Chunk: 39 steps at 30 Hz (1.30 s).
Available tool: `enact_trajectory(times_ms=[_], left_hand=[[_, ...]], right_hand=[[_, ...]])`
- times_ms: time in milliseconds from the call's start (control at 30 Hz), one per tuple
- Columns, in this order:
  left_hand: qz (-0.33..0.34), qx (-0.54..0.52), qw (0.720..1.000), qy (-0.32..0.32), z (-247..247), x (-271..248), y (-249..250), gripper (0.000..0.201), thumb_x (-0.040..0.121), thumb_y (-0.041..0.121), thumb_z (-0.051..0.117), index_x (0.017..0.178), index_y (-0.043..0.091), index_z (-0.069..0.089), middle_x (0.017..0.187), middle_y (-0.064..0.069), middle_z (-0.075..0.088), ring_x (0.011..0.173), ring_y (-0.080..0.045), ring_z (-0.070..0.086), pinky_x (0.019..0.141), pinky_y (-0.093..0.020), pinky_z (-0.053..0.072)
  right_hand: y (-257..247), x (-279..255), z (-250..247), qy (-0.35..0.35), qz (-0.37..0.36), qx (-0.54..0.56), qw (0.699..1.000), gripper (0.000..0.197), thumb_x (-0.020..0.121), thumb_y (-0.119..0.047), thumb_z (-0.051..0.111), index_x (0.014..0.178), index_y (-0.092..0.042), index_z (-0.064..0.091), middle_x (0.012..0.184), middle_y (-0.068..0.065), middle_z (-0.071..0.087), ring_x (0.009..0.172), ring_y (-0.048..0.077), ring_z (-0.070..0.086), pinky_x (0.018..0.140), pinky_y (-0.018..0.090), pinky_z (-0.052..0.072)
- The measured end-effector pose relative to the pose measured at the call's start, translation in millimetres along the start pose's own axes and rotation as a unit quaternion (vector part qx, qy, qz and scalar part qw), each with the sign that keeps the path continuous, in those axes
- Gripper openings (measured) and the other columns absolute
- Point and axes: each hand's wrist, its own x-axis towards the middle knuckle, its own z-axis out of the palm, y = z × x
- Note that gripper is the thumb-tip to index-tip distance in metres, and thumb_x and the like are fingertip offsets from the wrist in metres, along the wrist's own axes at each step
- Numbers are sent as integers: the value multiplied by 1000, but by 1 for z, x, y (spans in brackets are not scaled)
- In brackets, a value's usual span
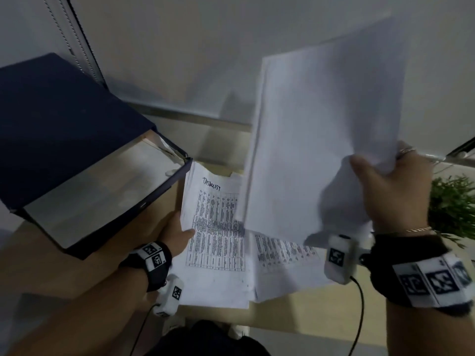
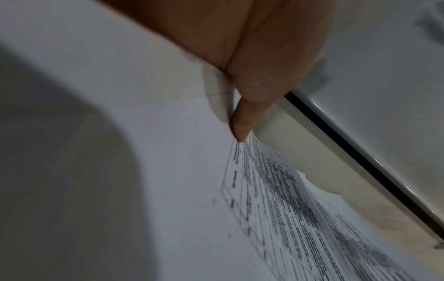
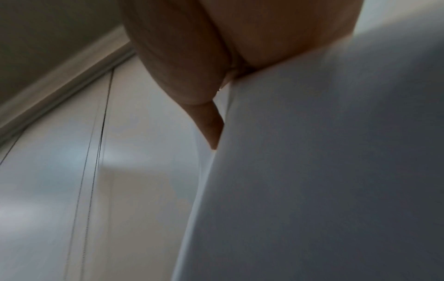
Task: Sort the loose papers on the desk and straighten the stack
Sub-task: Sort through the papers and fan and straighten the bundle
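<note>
Pale wooden desk point(image 1: 321, 312) under printed papers point(image 1: 218, 253), dark box point(image 1: 64, 137).

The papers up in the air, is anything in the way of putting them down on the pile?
Nothing visible blocks them. The right hand holds the lifted papers above the printed sheets on the desk. The left hand only grips the left edge of those sheets.

The sheets point(image 1: 326, 140) gripped in the right hand point(image 1: 390, 191) are thin matt white paper, blank on the side shown and creased where the fingers point(image 1: 365, 167) bunch them. The printed pages point(image 1: 218, 242) on the worktop point(image 1: 77, 273) are matt paper too, on smooth pale wood-look laminate. The open box point(image 1: 77, 150) has a matt dark-blue cover and a glossy, reflective inner lining.
</note>
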Motion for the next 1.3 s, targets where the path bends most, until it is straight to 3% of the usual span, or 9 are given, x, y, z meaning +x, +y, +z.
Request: enact_trajectory(times_ms=[67,200,333,467,667,833,900,1067,1300], left_hand=[[-15,-11,1000,-12,1,4,-6,51,87,8,66,134,9,47,131,-10,60,120,-28,58,106,-46,46],[-52,-47,997,-30,-1,16,-22,44,85,40,62,124,22,56,130,-7,63,114,-24,62,101,-47,50],[-108,-81,991,-7,-7,-12,17,56,96,48,48,138,12,51,139,-3,51,130,-28,48,113,-41,34],[-61,24,998,2,5,-22,32,68,97,23,56,152,3,22,157,-12,30,144,-27,33,114,-32,27],[108,57,992,8,2,-48,55,49,98,5,50,144,13,37,140,-5,51,130,-21,49,104,-26,36],[248,1,968,30,-21,-81,89,45,97,3,50,140,17,45,127,15,54,121,-4,52,108,-15,39],[286,35,955,70,-30,-85,103,47,96,7,49,142,18,44,132,13,52,124,-4,49,108,-8,35],[295,23,952,78,-40,-74,114,54,85,30,42,139,34,42,134,8,59,127,-12,55,107,-43,45],[325,-106,925,168,-33,-90,127,37,84,10,58,107,40,54,97,26,64,91,19,59,85,-10,50]], right_hand=[[14,-4,26,-48,40,46,997,19,80,-16,76,97,-9,71,84,2,71,63,-7,62,58,18,50],[70,-30,96,-155,165,14,974,25,80,-16,76,101,-9,66,98,10,73,75,15,65,62,21,48],[130,-67,158,-288,266,-93,915,51,92,-12,56,141,-8,44,128,19,62,113,32,61,96,35,47],[146,-106,194,-387,186,-215,877,52,98,-9,44,148,-1,32,140,18,51,129,33,50,106,36,42],[160,-117,186,-338,244,-89,905,57,84,-33,70,131,-6,50,122,12,63,113,29,62,97,40,51],[155,-92,160,-267,292,193,898,107,59,-38,89,149,-22,33,135,1,60,114,23,66,97,49,53],[139,-75,149,-250,283,272,885,88,65,-26,88,141,-18,45,125,6,68,108,29,69,92,52,55],[94,-50,129,-250,214,350,877,62,57,-38,92,107,-9,71,107,18,74,98,37,71,89,57,54],[59,-39,117,-150,149,400,892,29,71,-1,81,98,-10,73,101,10,76,93,27,72,81,35,59]])
